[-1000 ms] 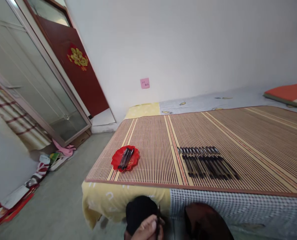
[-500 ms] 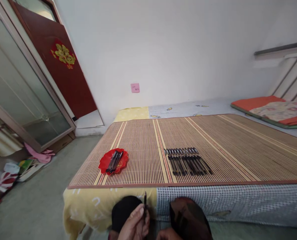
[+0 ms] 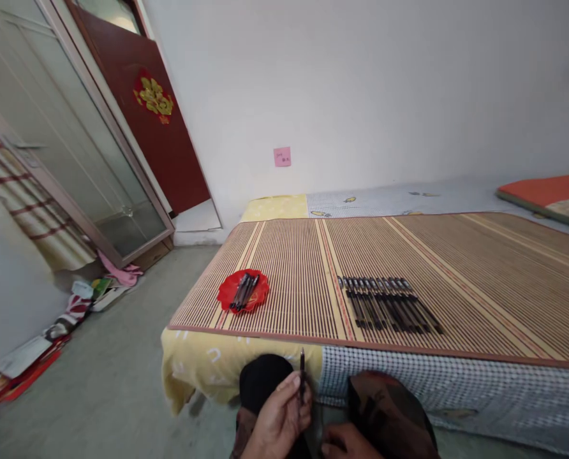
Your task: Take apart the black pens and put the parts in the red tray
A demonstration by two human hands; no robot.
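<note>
My left hand [image 3: 282, 411] is closed around a dark pen [image 3: 302, 366], held upright with its tip pointing up, just in front of the bed's edge. Low in the view, my right hand [image 3: 346, 441] lies beside it near my right knee. Its fingers are curled, and anything inside them is hidden. On the bamboo mat, a red scalloped dish [image 3: 223, 294] holds several dark pens [image 3: 246, 290]. Farther right lie several dark pen barrels [image 3: 390, 312] side by side, with a row of short dark pieces like pen caps [image 3: 373, 282] above them.
The striped bamboo mat [image 3: 294, 268] covers most of the bed, over a yellow and checked sheet [image 3: 384, 363]. My knees [image 3: 390, 408] touch the front side. Orange bedding [image 3: 547, 188] lies far right. A glass door [image 3: 88, 140] and floor clutter [image 3: 78, 299] are left.
The view has swung left, so the bed and its objects appear farther right. My left hand keeps hold of the upright pen. More of my curled right hand shows.
</note>
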